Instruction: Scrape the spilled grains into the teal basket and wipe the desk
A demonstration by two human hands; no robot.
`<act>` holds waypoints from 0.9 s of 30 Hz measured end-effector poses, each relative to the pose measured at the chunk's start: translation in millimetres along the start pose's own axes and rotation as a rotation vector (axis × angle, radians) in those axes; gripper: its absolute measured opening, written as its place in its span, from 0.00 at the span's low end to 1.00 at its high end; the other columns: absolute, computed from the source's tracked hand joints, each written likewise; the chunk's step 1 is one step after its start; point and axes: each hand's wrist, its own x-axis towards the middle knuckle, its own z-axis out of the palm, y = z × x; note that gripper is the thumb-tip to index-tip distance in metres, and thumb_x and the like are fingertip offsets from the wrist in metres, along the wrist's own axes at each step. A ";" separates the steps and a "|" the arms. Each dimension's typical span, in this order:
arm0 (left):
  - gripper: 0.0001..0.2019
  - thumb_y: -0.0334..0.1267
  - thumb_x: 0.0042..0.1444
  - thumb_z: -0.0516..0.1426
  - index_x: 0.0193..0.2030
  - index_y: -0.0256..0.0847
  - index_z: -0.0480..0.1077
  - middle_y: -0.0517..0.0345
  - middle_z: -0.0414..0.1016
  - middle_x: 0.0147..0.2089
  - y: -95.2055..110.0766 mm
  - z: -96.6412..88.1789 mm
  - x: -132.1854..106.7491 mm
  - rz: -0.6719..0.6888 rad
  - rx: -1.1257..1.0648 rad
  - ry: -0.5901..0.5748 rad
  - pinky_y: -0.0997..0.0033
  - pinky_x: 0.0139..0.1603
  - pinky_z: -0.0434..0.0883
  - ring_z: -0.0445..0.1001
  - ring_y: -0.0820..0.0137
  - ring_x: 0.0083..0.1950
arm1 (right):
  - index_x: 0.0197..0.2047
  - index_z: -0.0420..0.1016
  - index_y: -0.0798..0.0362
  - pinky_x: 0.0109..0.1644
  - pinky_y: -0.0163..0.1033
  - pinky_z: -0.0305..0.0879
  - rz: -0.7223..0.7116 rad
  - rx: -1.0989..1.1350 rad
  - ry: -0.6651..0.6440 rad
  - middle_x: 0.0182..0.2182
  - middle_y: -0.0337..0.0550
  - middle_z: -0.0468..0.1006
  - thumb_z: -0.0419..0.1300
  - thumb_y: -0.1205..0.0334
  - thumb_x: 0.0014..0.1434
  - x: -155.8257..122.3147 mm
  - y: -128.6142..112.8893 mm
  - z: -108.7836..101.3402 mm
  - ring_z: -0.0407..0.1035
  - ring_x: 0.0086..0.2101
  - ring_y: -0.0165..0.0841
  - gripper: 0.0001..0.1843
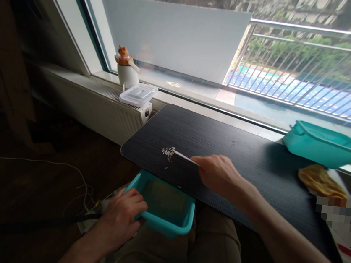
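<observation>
My right hand [218, 172] is closed around a thin white stick-like tool [185, 156], whose far end touches a small pile of white grains [169, 152] on the dark tabletop [213, 131]. What kind of tool it is cannot be made out. Below the near table edge, my left hand [128, 208] grips the left rim of a turquoise plastic bin [189, 217]. The bin sits above my lap, its far rim against the edge. Its inside is dim, and a pale yellowish patch shows at the bottom. A few stray grains [179, 187] lie near the edge above it.
Another turquoise bin [326, 144] stands at the right by the window, with a yellow cloth [323, 182] in front. On the radiator [102, 106] rests a clear plastic lid or box [138, 94], beside a white pot with an orange animal figure [127, 69]. A white cable [64, 163] runs at left.
</observation>
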 end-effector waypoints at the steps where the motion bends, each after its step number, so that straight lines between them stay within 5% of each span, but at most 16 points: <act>1: 0.07 0.23 0.45 0.57 0.27 0.40 0.71 0.60 0.74 0.31 -0.2 -0.4 0.5 -0.001 -0.001 0.002 0.60 0.45 0.60 0.68 0.64 0.42 | 0.39 0.73 0.48 0.27 0.36 0.46 -0.014 0.008 -0.010 0.29 0.42 0.80 0.48 0.69 0.58 -5.3 -4.7 0.2 0.73 0.30 0.34 0.14; 8: 0.05 0.26 0.47 0.59 0.26 0.40 0.69 0.60 0.73 0.32 3.0 -3.0 3.4 -0.010 0.028 -0.036 0.60 0.45 0.60 0.68 0.64 0.42 | 0.35 0.70 0.50 0.27 0.35 0.47 -0.113 0.162 -0.126 0.30 0.40 0.80 0.51 0.71 0.57 -40.3 -32.0 -5.7 0.73 0.30 0.31 0.10; 14: 0.05 0.27 0.48 0.59 0.27 0.39 0.69 0.61 0.73 0.32 3.0 -1.5 1.1 -0.003 0.047 -0.039 0.61 0.45 0.59 0.69 0.64 0.42 | 0.32 0.70 0.50 0.28 0.34 0.48 -0.062 0.194 -0.119 0.25 0.39 0.78 0.50 0.69 0.59 -49.7 -27.0 -9.6 0.73 0.29 0.31 0.10; 27: 0.06 0.25 0.46 0.57 0.27 0.40 0.71 0.60 0.74 0.32 -1.9 -1.2 -1.6 -0.030 0.055 -0.056 0.58 0.47 0.60 0.69 0.63 0.43 | 0.35 0.74 0.49 0.28 0.35 0.47 -0.147 0.122 -0.095 0.28 0.41 0.79 0.49 0.69 0.58 -12.7 -35.5 -16.4 0.72 0.29 0.32 0.13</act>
